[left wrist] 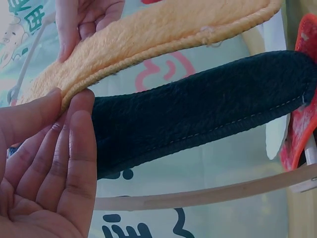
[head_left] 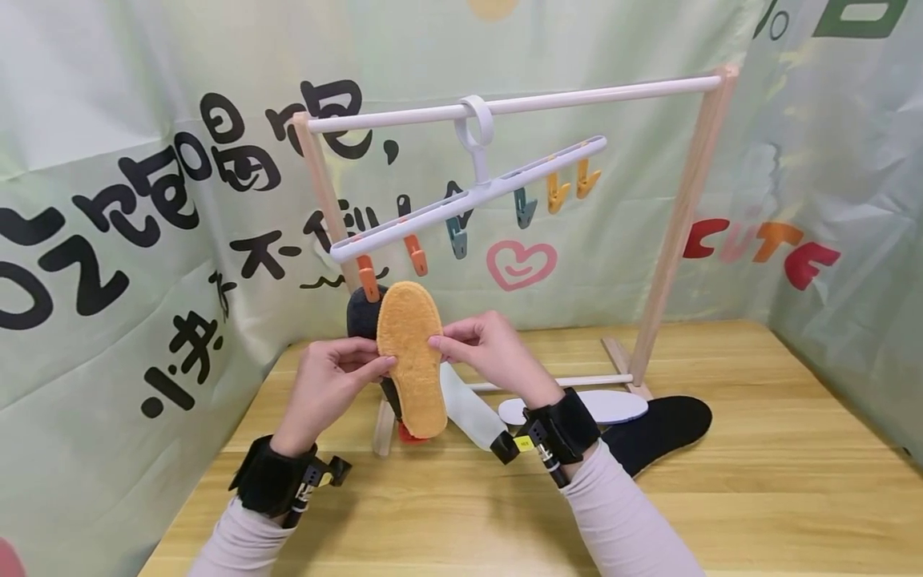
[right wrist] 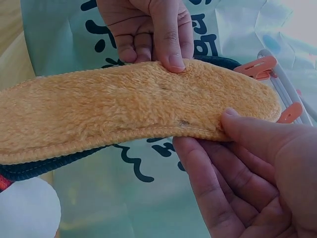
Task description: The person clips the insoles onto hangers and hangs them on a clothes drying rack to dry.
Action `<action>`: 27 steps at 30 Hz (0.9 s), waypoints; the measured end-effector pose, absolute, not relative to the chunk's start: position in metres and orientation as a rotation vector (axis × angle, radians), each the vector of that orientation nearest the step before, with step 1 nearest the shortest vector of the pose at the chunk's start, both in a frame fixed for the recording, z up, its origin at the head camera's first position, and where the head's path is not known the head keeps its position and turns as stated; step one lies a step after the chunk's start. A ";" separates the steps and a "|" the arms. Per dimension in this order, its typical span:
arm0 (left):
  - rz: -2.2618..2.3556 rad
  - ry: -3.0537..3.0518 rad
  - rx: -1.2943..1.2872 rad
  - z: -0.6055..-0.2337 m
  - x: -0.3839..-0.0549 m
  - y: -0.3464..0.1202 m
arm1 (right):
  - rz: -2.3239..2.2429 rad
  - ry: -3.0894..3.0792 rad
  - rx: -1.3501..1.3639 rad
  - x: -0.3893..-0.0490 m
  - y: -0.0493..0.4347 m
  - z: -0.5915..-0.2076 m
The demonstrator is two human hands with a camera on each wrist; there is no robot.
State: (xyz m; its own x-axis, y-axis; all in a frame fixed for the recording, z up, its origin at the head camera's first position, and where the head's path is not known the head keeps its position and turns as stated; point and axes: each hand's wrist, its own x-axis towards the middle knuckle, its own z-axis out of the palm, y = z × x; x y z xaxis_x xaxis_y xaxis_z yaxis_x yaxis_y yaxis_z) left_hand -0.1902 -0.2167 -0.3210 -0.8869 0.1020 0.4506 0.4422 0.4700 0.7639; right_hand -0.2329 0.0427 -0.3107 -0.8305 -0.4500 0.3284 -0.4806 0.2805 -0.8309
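Observation:
A fuzzy orange insole is held upright between both hands. My left hand pinches its left edge between thumb and fingers. On the opposite edge, my right hand pinches it, thumb on the fuzzy face. Behind it, a dark insole hangs from an orange clip at the hanger's low left end. A second orange clip hangs beside that one, near the orange insole's top. The white hanger tilts down to the left.
The hanger hooks over a white rod on a wooden stand. Teal clips and yellow clips hang further right. On the table lie a black insole, white insoles and something red.

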 end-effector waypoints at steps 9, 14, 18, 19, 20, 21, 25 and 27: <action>-1.396 -2.356 -0.459 -0.324 -0.191 -0.212 | 1.687 -2.486 0.876 -0.234 0.046 -0.311; -1.392 -2.340 -0.463 -0.324 -0.192 -0.211 | 1.659 -2.499 0.836 -0.238 0.051 -0.304; -1.393 -2.328 -0.453 -0.325 -0.194 -0.209 | 1.636 -2.465 0.857 -0.242 0.054 -0.293; -1.391 -2.328 -0.449 -0.325 -0.195 -0.209 | 1.620 -2.456 0.865 -0.243 0.054 -0.290; -1.387 -2.328 -0.446 -0.326 -0.195 -0.209 | 1.601 -2.448 0.872 -0.244 0.053 -0.287; -1.385 -2.329 -0.440 -0.326 -0.195 -0.208 | 1.589 -2.440 0.883 -0.245 0.053 -0.284; -1.390 -2.328 -0.436 -0.327 -0.195 -0.206 | 1.533 -2.425 0.910 -0.247 0.051 -0.272; -1.393 -2.324 -0.437 -0.328 -0.195 -0.204 | 1.514 -2.427 0.923 -0.248 0.050 -0.268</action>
